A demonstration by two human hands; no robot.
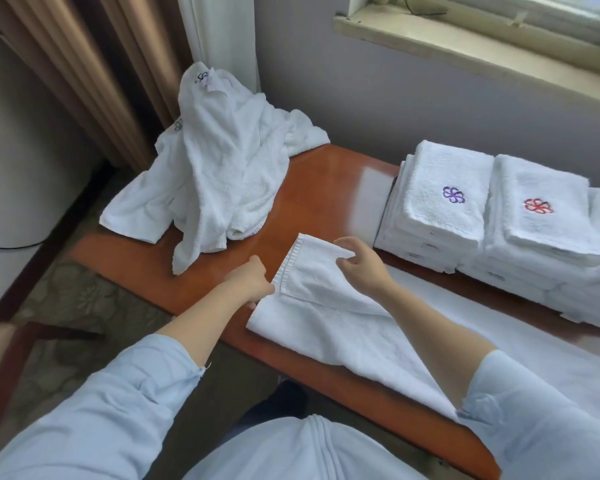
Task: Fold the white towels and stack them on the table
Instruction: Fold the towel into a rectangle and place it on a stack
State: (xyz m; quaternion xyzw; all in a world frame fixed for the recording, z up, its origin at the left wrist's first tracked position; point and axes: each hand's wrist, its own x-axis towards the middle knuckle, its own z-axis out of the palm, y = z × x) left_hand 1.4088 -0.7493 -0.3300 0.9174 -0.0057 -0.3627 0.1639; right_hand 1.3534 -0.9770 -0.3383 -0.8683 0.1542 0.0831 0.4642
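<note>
Head view. Table: reddish-brown, glossy, running from lower right to upper left along a grey wall. Towel: white, lying on the table's near edge in front of the person, one ribbed-hem end turned back over the rest and lifted slightly. Left hand: at the towel's left side, fingers curled and pinching the hem edge where the turned end meets the lower layer. Right hand: above the turned end, thumb and fingers pinching its far corner. Both forearms bare, with pale blue sleeves pushed up. Heap: unfolded white towels, piled high at the table's far left end, draping over its edge, dark emblems showing near the top. Purple stack: folded towels at the far right by the wall, purple flower emblem on top. Red stack: folded towels touching the purple stack's right side, red flower emblem on top. Flat cloth: white, spread on the table between the right forearm and the stacks. Curtain: tan, hanging behind the heap. Sill: worn, at upper right.
</note>
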